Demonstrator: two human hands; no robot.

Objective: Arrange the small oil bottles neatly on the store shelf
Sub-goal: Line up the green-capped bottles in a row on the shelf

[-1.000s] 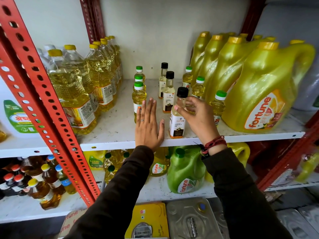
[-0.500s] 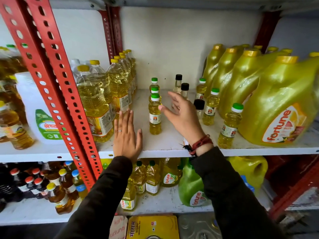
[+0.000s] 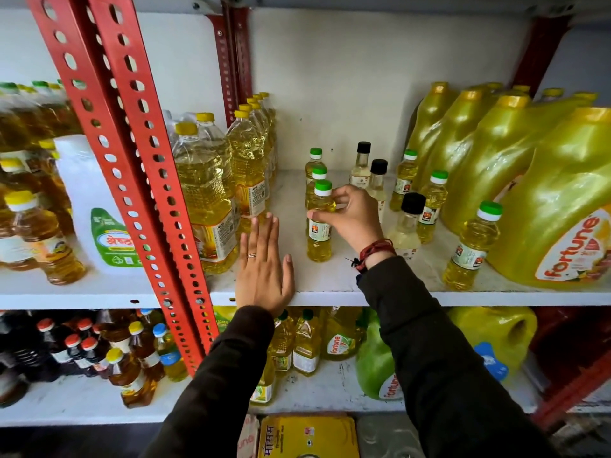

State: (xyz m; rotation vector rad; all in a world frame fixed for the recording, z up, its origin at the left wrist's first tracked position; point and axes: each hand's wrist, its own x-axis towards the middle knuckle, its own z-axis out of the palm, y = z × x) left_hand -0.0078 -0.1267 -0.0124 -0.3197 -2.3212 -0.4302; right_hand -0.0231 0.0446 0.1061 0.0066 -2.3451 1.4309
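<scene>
Gripping front green-capped bottle (image 3: 319, 223) near its neck with right hand (image 3: 352, 217), bottle standing upright, heading left row on shelf (image 3: 330, 292); resting left hand (image 3: 264, 272) flat, empty, fingers spread, just left of bottle

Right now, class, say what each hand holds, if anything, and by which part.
The right hand grips the front green-capped small oil bottle at its shoulder and upper body, just under the cap. The left hand holds nothing; it lies flat on the shelf.
</scene>
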